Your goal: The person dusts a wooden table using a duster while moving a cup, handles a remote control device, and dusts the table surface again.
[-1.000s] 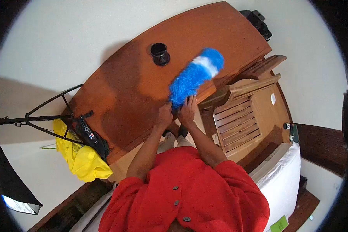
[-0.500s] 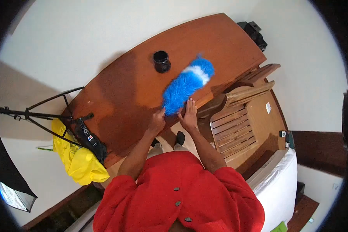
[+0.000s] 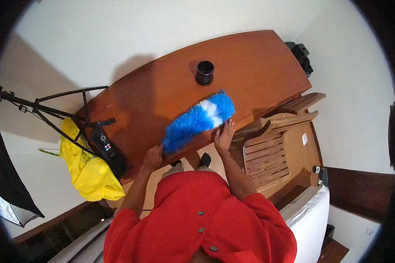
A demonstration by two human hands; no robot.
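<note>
A fluffy blue duster (image 3: 191, 125) with a white band lies slantwise over the front part of the brown wooden table (image 3: 250, 57). My left hand (image 3: 153, 157) is closed round the duster's lower left end, where the handle is hidden. Near the duster's upper right end, my right hand (image 3: 224, 135) rests at the table's front edge with its fingers spread, holding nothing. Behind the duster a black mesh cup (image 3: 204, 73) stands upright on the table.
On the left are a black tripod (image 3: 52, 103), a yellow cloth (image 3: 90, 177) and a remote control (image 3: 104, 140) on a black bag. A slatted wooden chair (image 3: 267, 160) stands at the right, near a white mattress (image 3: 309, 223). Black items sit behind the table's right end.
The duster has swung flatter and lower, with its handle end moved left. My left hand has moved left with it. My right hand has moved away from my left, toward the duster's far end.
</note>
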